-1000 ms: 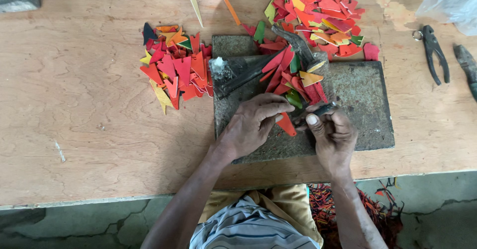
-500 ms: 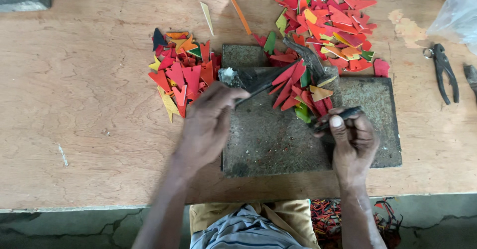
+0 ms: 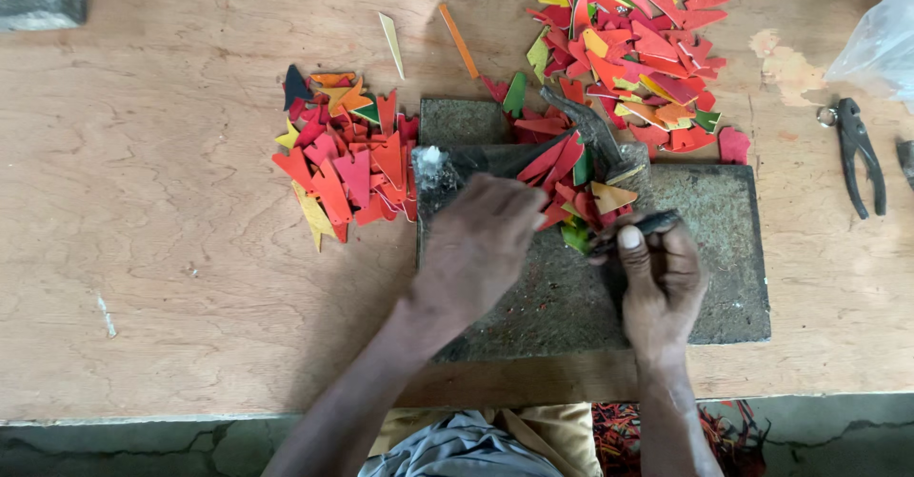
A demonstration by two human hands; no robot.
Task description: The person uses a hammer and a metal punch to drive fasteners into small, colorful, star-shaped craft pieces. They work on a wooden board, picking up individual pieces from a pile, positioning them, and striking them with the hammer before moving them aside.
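We see our left hand point(image 3: 481, 248) lying on the dark rough stone slab point(image 3: 705, 287), fingers curled together near the small red, orange and green triangular pieces point(image 3: 571, 187) piled at the slab's upper middle; whether the fingers pinch a piece we cannot tell, since the back of the hand hides them. Our right hand point(image 3: 662, 287) sits just beside it, fingers closed around a dark slender metal tool point(image 3: 640, 225) that lies across the slab, thumb pressed on top. A dark hammer-like tool point(image 3: 595, 139) rests among the pieces above. To the left, on the pale wooden table point(image 3: 162, 248), lies a heap of red and orange cut triangles point(image 3: 347, 163); a larger heap of coloured offcuts point(image 3: 638, 49) sits at the upper right. Black pliers point(image 3: 857, 153) lie well apart on the right.
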